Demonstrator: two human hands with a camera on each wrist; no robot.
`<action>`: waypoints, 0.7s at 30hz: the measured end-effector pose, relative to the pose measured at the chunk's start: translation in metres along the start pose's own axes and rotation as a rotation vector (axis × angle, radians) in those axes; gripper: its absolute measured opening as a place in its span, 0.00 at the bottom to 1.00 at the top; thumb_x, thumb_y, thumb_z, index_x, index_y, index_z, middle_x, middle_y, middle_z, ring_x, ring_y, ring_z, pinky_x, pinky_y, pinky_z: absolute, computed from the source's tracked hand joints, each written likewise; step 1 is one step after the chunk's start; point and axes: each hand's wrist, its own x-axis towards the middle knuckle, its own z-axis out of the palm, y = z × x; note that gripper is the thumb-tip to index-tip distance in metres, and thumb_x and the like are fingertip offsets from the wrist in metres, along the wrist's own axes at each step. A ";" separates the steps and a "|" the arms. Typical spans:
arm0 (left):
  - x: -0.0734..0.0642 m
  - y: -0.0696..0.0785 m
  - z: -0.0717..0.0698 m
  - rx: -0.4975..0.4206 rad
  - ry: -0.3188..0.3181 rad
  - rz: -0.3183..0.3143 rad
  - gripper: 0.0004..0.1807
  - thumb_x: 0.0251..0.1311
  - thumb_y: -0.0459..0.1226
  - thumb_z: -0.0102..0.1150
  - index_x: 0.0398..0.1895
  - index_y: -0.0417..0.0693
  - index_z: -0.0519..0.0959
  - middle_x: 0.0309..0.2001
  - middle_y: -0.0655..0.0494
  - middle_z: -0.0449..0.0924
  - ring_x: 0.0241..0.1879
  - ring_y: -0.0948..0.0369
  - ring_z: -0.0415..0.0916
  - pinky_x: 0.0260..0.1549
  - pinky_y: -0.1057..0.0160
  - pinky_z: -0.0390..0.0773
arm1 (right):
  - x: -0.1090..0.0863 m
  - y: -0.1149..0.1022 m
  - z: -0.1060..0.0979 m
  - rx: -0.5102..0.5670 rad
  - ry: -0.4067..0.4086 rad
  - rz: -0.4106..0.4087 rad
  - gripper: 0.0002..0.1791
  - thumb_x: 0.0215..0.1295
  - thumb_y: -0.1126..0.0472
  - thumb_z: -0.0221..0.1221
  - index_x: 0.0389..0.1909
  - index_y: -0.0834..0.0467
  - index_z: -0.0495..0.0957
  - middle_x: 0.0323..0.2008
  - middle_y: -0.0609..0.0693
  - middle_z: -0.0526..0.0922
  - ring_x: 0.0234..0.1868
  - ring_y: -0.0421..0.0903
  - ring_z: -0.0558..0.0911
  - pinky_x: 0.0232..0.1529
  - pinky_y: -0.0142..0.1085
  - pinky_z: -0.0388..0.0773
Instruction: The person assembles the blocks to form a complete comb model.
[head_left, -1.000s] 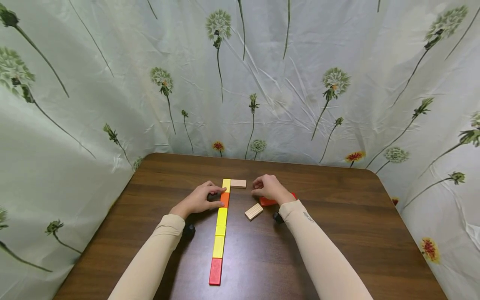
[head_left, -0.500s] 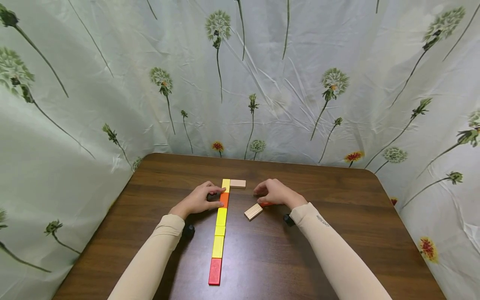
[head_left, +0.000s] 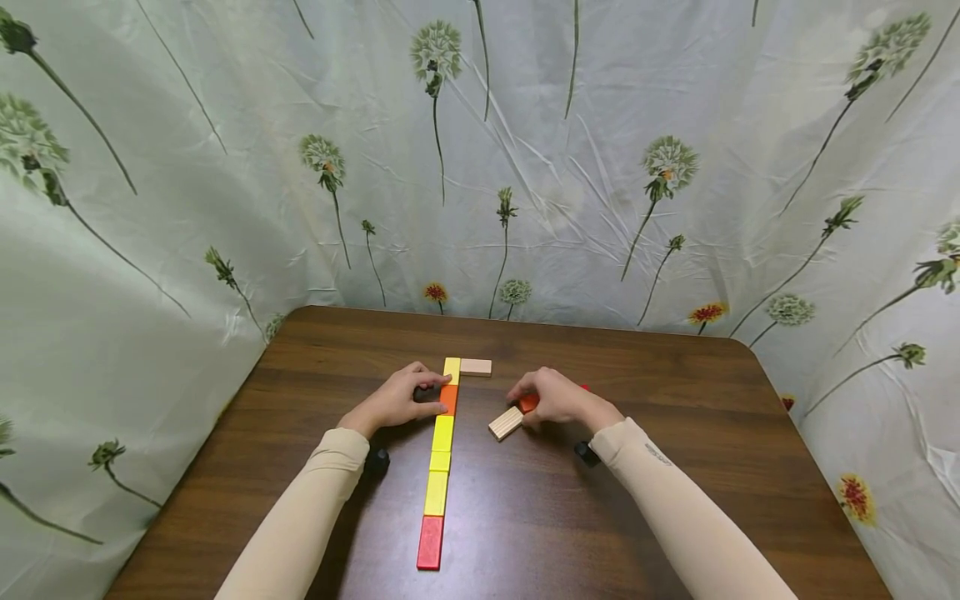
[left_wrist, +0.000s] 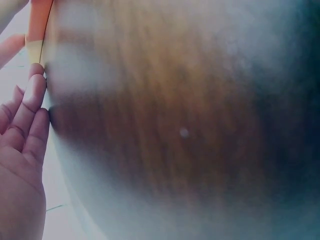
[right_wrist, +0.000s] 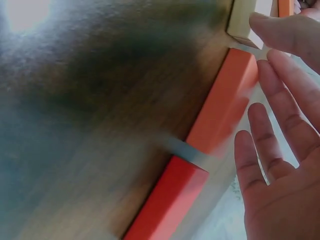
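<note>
A straight row of flat blocks lies on the table: a yellow block (head_left: pixel 452 368) at the far end, an orange block (head_left: pixel 449 399), several more yellow ones, and a red block (head_left: pixel 430 542) at the near end. Thumb and index finger of my left hand (head_left: pixel 393 399) touch the row at the orange block. My right hand (head_left: pixel 558 396) is spread over a loose orange block (right_wrist: pixel 220 102), fingers alongside it, holding nothing. In the right wrist view its thumb overlaps a plain wooden block (right_wrist: pixel 245 22); contact is unclear. Behind lies a loose red block (right_wrist: pixel 167 200).
A pale pinkish block (head_left: pixel 476 367) sits crosswise against the row's far end. The brown wooden table (head_left: pixel 675 483) has rounded far corners, with a flowered curtain (head_left: pixel 555 167) hanging behind it.
My right hand has drawn back from beyond the loose blocks and lowered over the orange one, its fingers spreading. The left hand has stayed at the row.
</note>
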 end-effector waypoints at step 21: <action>0.002 -0.001 0.001 -0.003 -0.010 -0.024 0.31 0.65 0.52 0.75 0.69 0.54 0.83 0.55 0.51 0.79 0.52 0.55 0.75 0.57 0.52 0.76 | 0.000 0.003 0.013 -0.084 0.030 -0.002 0.17 0.54 0.64 0.78 0.46 0.50 0.92 0.47 0.44 0.91 0.52 0.46 0.76 0.56 0.42 0.71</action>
